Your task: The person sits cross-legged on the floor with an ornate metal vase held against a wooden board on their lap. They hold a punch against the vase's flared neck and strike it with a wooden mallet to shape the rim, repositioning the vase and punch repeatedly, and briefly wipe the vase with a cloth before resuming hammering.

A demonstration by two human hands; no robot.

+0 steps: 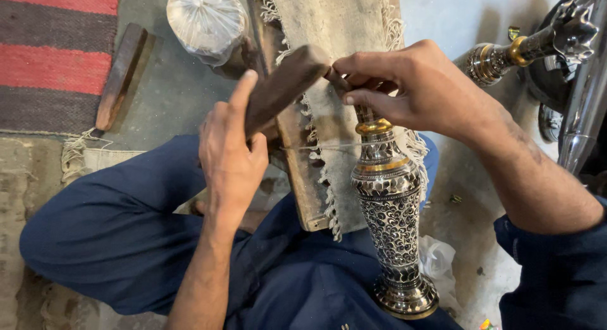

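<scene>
Left hand [231,156] grips a wooden mallet [284,86]; right hand [404,90] pinches what looks like a chisel [339,82] on the vase [392,210] below it. A glancing blow could strike fingers [354,64] or dent the vase.

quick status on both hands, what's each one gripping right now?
Left hand: closed around a dark wooden block, thumb extended along it.
Right hand: fingers pinched on a small tool at the top of the ornate metal vase.
</scene>
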